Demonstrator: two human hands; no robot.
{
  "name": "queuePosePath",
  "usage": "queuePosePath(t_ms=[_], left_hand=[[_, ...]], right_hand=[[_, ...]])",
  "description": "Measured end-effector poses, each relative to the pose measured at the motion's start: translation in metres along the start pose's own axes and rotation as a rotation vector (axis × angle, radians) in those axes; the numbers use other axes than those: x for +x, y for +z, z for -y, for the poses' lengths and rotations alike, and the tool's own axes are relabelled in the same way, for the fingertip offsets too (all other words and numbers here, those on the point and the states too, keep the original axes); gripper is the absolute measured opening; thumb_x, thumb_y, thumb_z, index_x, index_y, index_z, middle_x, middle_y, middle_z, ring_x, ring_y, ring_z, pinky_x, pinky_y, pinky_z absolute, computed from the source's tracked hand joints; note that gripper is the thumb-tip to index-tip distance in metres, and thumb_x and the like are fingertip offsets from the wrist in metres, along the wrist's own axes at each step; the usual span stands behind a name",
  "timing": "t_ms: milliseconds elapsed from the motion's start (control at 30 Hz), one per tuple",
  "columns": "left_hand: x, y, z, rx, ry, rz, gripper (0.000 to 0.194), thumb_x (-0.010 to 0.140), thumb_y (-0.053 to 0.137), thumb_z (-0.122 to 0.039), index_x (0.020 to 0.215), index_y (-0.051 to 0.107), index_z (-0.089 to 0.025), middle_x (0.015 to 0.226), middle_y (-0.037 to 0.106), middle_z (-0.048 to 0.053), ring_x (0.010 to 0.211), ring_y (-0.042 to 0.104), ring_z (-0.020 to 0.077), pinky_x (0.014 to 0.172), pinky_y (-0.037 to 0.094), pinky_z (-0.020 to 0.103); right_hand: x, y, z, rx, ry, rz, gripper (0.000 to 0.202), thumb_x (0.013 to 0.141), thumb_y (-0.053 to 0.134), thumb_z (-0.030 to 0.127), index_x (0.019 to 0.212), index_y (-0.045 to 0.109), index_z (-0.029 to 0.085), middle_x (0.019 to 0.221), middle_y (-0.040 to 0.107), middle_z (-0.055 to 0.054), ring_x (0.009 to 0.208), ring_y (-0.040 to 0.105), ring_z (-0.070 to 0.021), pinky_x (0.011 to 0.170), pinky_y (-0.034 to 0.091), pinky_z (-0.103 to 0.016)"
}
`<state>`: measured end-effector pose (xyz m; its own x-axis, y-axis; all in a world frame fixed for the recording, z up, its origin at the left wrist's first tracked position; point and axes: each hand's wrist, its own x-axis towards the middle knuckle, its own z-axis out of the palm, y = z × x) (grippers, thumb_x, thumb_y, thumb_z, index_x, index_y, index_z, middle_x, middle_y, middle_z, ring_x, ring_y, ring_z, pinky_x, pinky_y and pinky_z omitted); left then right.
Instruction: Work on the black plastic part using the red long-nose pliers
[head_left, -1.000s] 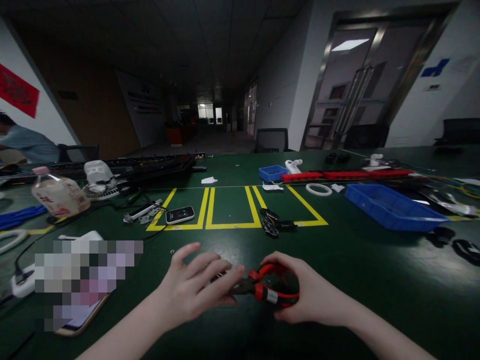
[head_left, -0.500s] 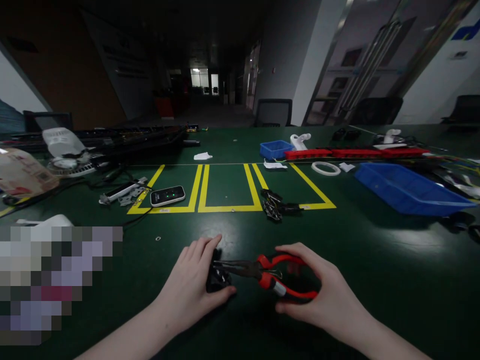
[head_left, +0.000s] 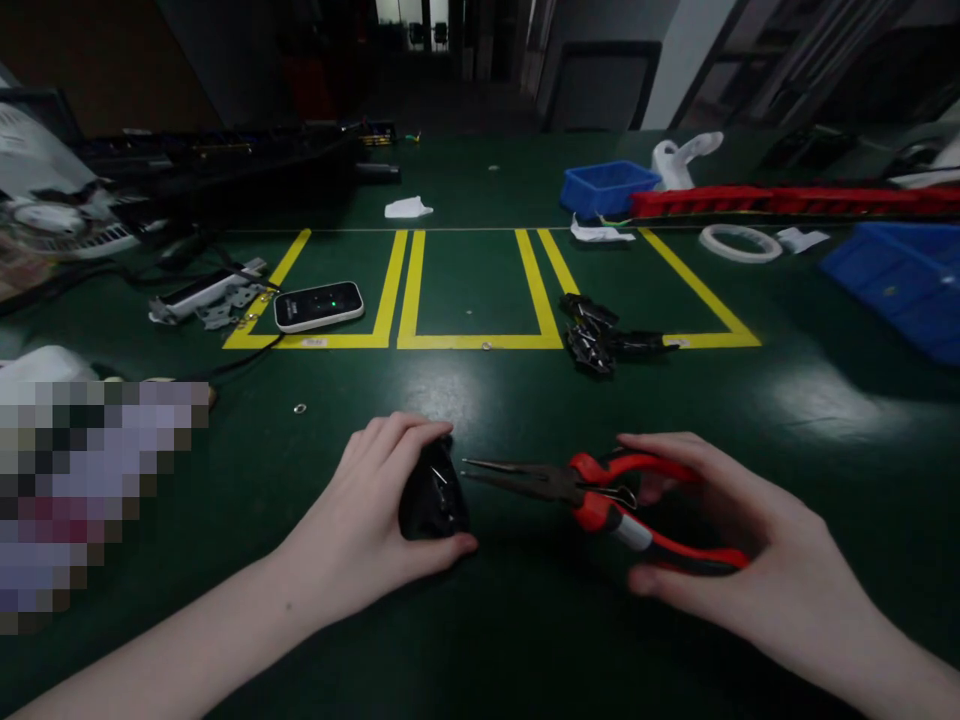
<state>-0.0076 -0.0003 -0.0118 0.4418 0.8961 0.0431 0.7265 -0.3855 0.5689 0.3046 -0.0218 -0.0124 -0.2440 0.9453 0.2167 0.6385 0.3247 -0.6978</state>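
Observation:
My left hand (head_left: 390, 500) is wrapped round a shiny black bundle (head_left: 436, 495) on the green table (head_left: 480, 620). Its thumb lies along the near side and its fingers along the far side. My right hand (head_left: 720, 530) holds red-handled long-nose pliers (head_left: 592, 490) by their spread handles. The jaws are slightly parted and point left, their tips just right of the bundle and apart from it. Farther back, another black bundle (head_left: 592, 335) lies across the yellow tape.
A white device (head_left: 319, 306) and metal parts (head_left: 225, 300) lie left. Toward the right are a small blue bin (head_left: 607, 188), a white ring (head_left: 740, 243), a red strip (head_left: 772, 200) and a larger blue bin (head_left: 900, 280). A small ring (head_left: 300, 408) lies nearer.
The view has tipped down and moved closer. The pliers have drawn away to the right from the black bundle, and their jaws show fully. More of the bundle is visible in my left hand.

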Motion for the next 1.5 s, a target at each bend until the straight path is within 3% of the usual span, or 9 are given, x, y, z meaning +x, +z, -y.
queuePosePath(t_ms=[167, 300, 433, 600, 733, 967, 1200, 1500], left_hand=[[-0.001, -0.002, 0.004, -0.251, 0.030, 0.018, 0.084, 0.078, 0.076, -0.028, 0.149, 0.032, -0.034, 0.140, 0.050, 0.007, 0.126, 0.055, 0.0293, 0.105, 0.052, 0.050], [0.000, -0.004, 0.004, -0.309, 0.035, 0.010, 0.077, 0.075, 0.078, -0.027, 0.144, 0.042, -0.032, 0.135, 0.053, 0.007, 0.121, 0.058, 0.0291, 0.098, 0.056, 0.045], [0.001, -0.007, 0.004, -0.346, 0.038, 0.009, 0.069, 0.073, 0.077, -0.028, 0.137, 0.050, -0.030, 0.132, 0.054, 0.005, 0.120, 0.058, 0.0273, 0.098, 0.056, 0.041], [0.000, -0.009, 0.004, -0.397, 0.076, 0.040, 0.069, 0.074, 0.077, -0.029, 0.137, 0.051, -0.026, 0.135, 0.058, 0.007, 0.122, 0.059, 0.0282, 0.102, 0.053, 0.042], [0.000, -0.010, 0.001, -0.383, 0.099, 0.083, 0.067, 0.075, 0.078, -0.031, 0.136, 0.051, -0.024, 0.131, 0.062, 0.006, 0.118, 0.062, 0.0261, 0.098, 0.054, 0.039], [0.002, -0.011, 0.000, -0.375, 0.122, 0.106, 0.072, 0.074, 0.081, -0.031, 0.138, 0.049, -0.026, 0.133, 0.061, 0.004, 0.119, 0.061, 0.0249, 0.099, 0.053, 0.035], [0.002, -0.011, 0.000, -0.430, 0.125, 0.146, 0.074, 0.073, 0.083, -0.032, 0.138, 0.051, -0.017, 0.133, 0.060, 0.007, 0.120, 0.060, 0.0219, 0.101, 0.048, 0.028], [0.002, -0.013, 0.002, -0.452, 0.132, 0.136, 0.075, 0.070, 0.086, -0.038, 0.135, 0.055, -0.017, 0.127, 0.064, 0.006, 0.113, 0.063, 0.0213, 0.094, 0.050, 0.026]], right_hand=[[-0.001, -0.005, 0.006, -0.010, -0.036, 0.008, 0.065, 0.071, 0.079, 0.058, 0.130, 0.058, 0.042, 0.116, 0.067, -0.004, 0.087, 0.071, -0.0253, 0.062, 0.062, -0.034], [-0.004, -0.007, 0.007, 0.011, -0.095, -0.005, 0.067, 0.072, 0.080, 0.052, 0.133, 0.058, 0.038, 0.115, 0.065, -0.005, 0.089, 0.069, -0.0254, 0.066, 0.062, -0.034], [-0.005, -0.006, 0.006, -0.028, -0.151, -0.017, 0.066, 0.073, 0.080, 0.044, 0.135, 0.059, 0.032, 0.116, 0.065, -0.007, 0.093, 0.068, -0.0254, 0.069, 0.060, -0.033], [-0.010, -0.001, 0.009, -0.012, -0.059, -0.013, 0.062, 0.074, 0.079, 0.047, 0.132, 0.060, 0.036, 0.116, 0.065, -0.005, 0.097, 0.067, -0.0258, 0.076, 0.059, -0.035], [-0.012, 0.001, 0.007, -0.010, -0.096, 0.020, 0.064, 0.073, 0.079, 0.045, 0.133, 0.060, 0.034, 0.116, 0.066, -0.006, 0.096, 0.067, -0.0258, 0.070, 0.060, -0.033], [-0.009, 0.001, 0.004, -0.036, -0.125, 0.042, 0.059, 0.078, 0.074, 0.052, 0.132, 0.060, 0.033, 0.115, 0.066, -0.006, 0.095, 0.069, -0.0235, 0.069, 0.061, -0.030], [-0.015, 0.001, 0.001, -0.122, -0.090, 0.035, 0.062, 0.074, 0.071, 0.065, 0.129, 0.060, 0.038, 0.114, 0.069, -0.002, 0.092, 0.071, -0.0233, 0.069, 0.061, -0.031], [-0.016, 0.001, 0.003, -0.140, -0.078, 0.031, 0.060, 0.076, 0.070, 0.063, 0.130, 0.059, 0.040, 0.116, 0.068, -0.001, 0.095, 0.070, -0.0225, 0.072, 0.059, -0.032]])
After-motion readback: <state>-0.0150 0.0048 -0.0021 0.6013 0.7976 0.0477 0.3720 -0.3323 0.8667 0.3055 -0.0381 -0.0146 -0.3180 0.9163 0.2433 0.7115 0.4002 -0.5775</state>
